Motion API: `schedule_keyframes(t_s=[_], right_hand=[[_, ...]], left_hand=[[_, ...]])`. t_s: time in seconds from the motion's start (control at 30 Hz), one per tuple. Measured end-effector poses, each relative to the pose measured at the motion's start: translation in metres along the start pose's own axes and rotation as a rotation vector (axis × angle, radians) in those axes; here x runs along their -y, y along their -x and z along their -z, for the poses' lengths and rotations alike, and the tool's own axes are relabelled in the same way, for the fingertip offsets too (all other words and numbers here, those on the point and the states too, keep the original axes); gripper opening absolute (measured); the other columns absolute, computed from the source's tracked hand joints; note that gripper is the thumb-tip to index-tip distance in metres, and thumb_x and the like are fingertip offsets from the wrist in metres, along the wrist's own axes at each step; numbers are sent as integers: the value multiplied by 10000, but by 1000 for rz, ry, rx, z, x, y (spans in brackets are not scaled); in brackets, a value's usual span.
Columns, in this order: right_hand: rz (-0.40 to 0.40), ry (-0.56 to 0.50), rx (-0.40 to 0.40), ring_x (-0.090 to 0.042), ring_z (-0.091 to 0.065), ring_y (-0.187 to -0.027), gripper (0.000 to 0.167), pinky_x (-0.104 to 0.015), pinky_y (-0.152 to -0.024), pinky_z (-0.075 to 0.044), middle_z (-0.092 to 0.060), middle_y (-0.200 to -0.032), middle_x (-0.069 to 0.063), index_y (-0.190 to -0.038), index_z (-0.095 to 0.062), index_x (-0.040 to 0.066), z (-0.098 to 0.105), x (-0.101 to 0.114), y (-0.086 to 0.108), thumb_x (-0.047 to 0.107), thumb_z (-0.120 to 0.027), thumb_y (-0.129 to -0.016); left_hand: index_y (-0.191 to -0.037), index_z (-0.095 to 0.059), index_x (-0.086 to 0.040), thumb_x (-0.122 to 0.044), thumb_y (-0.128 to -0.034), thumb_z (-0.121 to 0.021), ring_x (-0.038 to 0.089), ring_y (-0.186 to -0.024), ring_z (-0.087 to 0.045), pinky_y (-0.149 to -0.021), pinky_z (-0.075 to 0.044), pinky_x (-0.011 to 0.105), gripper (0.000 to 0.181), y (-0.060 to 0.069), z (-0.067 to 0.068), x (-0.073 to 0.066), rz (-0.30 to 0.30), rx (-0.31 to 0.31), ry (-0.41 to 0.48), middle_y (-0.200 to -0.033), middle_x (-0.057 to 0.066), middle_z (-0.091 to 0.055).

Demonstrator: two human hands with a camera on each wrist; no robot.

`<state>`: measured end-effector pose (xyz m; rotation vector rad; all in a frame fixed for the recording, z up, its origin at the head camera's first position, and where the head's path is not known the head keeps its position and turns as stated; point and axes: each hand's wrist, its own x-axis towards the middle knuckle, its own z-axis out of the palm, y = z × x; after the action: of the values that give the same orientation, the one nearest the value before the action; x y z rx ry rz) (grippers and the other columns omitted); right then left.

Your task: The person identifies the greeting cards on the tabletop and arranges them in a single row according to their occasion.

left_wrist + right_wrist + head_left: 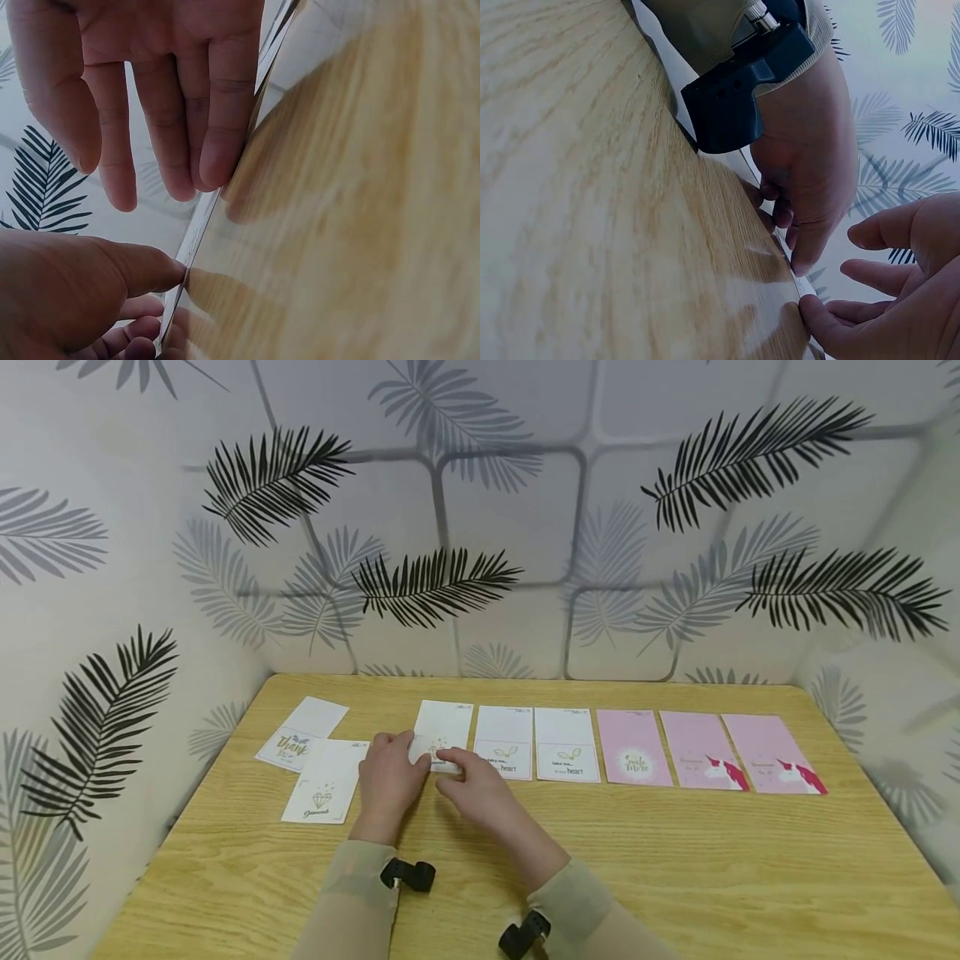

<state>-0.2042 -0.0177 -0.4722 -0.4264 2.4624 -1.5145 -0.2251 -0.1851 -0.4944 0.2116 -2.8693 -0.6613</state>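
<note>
A white greeting card [442, 727] with a gold diamond print lies flat on the wooden table at mid-left, its lower part partly covered by fingers. At its left edge my left hand [392, 783] rests with extended fingers, which look fairly straight in the left wrist view. My right hand [480, 795] touches the lower right of that card with an outstretched index finger. Neither hand visibly pinches it. To the left lies another diamond card [322, 785], close to the left hand, overlapping a "Thank you" card [303, 735].
Rightward along the row lie two white cards with wings [504, 735] [566, 739], a pink "Smile More" card [633, 735] and two pink unicorn cards [697, 739] [768, 743]. A feather-patterned wall [517, 527] stands behind the table [675, 877].
</note>
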Motion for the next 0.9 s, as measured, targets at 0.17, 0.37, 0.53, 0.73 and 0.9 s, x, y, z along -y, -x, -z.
schedule_keyframes(t_s=[0.17, 0.37, 0.53, 0.73, 0.9], right_hand=[[9, -1, 4, -393, -559, -1450, 488, -570, -1138, -482, -570, -1602, -195, -1525, -644, 44, 0, -1, -1, 131, -660, -1045], [0, 1, 1, -404, -546, -1468, 479, -575, -1157, -469, -563, -1611, -189, -1530, -641, 49, 0, -1, -1, 137, -657, -1060], [2, 1, 2, -409, -549, -1463, 476, -576, -1141, -480, -559, -1614, -192, -1528, -642, 46, 0, -1, -1, 136, -659, -1060], [0, 0, 9, -406, -554, -1454, 486, -575, -1129, -486, -552, -1620, -189, -1535, -636, 51, 1, 0, -1, 146, -655, -1059], [5, 7, 6, -402, -546, -1465, 489, -577, -1145, -475, -555, -1617, -191, -1530, -640, 51, 0, -1, -1, 148, -661, -1051]], left_hand=[[-1440, -689, 38, -241, -1026, -766, 447, -1279, -633, -1009, -508, 668, 505, 1, 0, 0, -2, -7, 0, -1359, 294, -654], [-1432, -693, 40, -237, -1026, -772, 456, -1268, -635, -1010, -503, 675, 498, 1, 1, -1, -6, -9, 9, -1353, 299, -653], [-1417, -702, 38, -235, -1022, -777, 457, -1260, -637, -1005, -505, 675, 486, 2, 1, -1, -7, -13, 14, -1346, 299, -654], [-1403, -710, 37, -231, -1018, -775, 454, -1254, -639, -1001, -508, 672, 473, 1, 0, -1, -3, -17, 18, -1339, 297, -659], [-1395, -713, 36, -229, -1016, -772, 451, -1246, -641, -999, -510, 669, 466, 1, 1, -1, -2, -15, 20, -1330, 294, -663]])
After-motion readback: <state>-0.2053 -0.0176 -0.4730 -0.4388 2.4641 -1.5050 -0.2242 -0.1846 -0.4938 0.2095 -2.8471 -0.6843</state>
